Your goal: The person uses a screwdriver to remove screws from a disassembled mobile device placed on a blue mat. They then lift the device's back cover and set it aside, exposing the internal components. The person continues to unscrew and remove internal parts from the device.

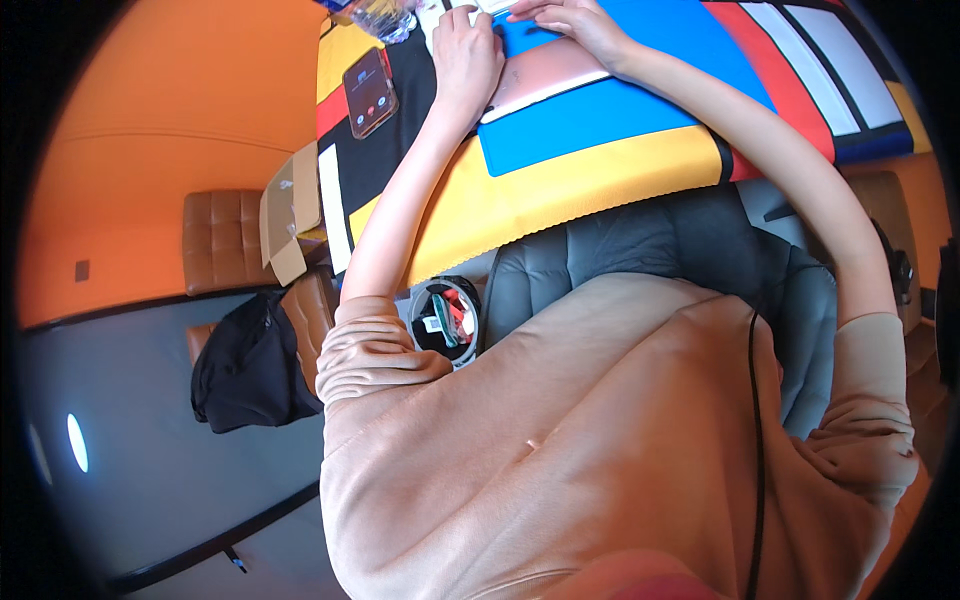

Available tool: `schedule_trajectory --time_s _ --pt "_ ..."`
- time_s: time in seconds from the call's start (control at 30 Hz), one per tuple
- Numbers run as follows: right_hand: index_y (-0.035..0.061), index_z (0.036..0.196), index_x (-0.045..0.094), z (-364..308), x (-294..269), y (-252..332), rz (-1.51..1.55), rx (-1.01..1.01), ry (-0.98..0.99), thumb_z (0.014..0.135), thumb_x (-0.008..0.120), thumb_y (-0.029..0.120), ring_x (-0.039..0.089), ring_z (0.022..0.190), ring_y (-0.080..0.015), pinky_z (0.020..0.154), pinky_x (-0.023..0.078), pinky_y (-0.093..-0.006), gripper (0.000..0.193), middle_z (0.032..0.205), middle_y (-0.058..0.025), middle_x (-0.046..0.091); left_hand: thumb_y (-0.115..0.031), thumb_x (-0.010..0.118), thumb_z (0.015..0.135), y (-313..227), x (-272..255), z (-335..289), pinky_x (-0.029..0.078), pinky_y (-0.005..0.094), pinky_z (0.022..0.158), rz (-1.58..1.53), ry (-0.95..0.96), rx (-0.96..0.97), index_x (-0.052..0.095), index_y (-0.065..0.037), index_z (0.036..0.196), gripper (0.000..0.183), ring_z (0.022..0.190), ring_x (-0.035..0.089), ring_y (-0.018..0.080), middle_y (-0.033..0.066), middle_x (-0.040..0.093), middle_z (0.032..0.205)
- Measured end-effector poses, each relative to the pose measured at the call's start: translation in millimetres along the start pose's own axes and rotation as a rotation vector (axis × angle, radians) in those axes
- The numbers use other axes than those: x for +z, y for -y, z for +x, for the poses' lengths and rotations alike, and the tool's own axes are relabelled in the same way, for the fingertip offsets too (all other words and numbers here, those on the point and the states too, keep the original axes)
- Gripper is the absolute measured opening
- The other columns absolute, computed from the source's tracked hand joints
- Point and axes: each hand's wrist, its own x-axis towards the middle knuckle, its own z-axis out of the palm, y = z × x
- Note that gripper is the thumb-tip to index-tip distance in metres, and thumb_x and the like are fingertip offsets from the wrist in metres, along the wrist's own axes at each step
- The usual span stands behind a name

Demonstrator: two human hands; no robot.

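At the top edge of the head view, my left hand (pixel 467 55) rests back-up over a white item (pixel 430 18), its fingers bent down at it; what lies under the fingertips is hidden. My right hand (pixel 582 28) is to the right of it, fingers stretched toward the left and apart. Below and between the two hands lies a flat rose-gold tablet-like device (pixel 545 78), its back upward. To the left of my left forearm, a phone (pixel 370 92) with a lit screen lies on the cloth. Past it stands a clear plastic container (pixel 385 18), cut by the frame's edge.
A tablecloth (pixel 600 165) of yellow, blue, red, black and white blocks covers the table. Below its edge, a round bin (pixel 415 310) holds wrappers. On the left are an open cardboard box (pixel 290 215), a brown tufted chair (pixel 220 240) and a black bag (pixel 245 370).
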Motion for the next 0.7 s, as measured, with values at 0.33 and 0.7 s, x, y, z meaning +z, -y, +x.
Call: schedule_trajectory --time_s 0.33,0.7 --pt "-0.0015 0.107 0.069 6.2 -6.4 -9.8 0.413 0.157 -0.185 0.099 0.051 0.017 0.073 0.093 -0.0246 0.08 0.059 -0.0343 0.026 0.098 -0.0147 0.073 -0.023 0.056 0.092 -32.4 -4.2 27.6 0.049 0.0507 0.098 -0.554 0.298 -0.337 0.07 0.007 0.11 0.038 0.109 0.063 0.0461 0.0295 0.067 0.114" --pt "0.0016 0.094 0.068 -3.8 21.7 -5.5 -0.029 -0.095 -0.318 0.083 0.053 -0.002 0.067 0.083 -0.022 0.073 0.055 -0.0351 0.019 0.089 -0.0117 0.069 -0.022 0.06 0.093 -52.5 9.9 21.5 0.05 0.0462 0.092 -0.161 0.25 -0.061 0.068 0.01 0.108 0.036 0.105 0.061 0.0412 0.0287 0.063 0.11"
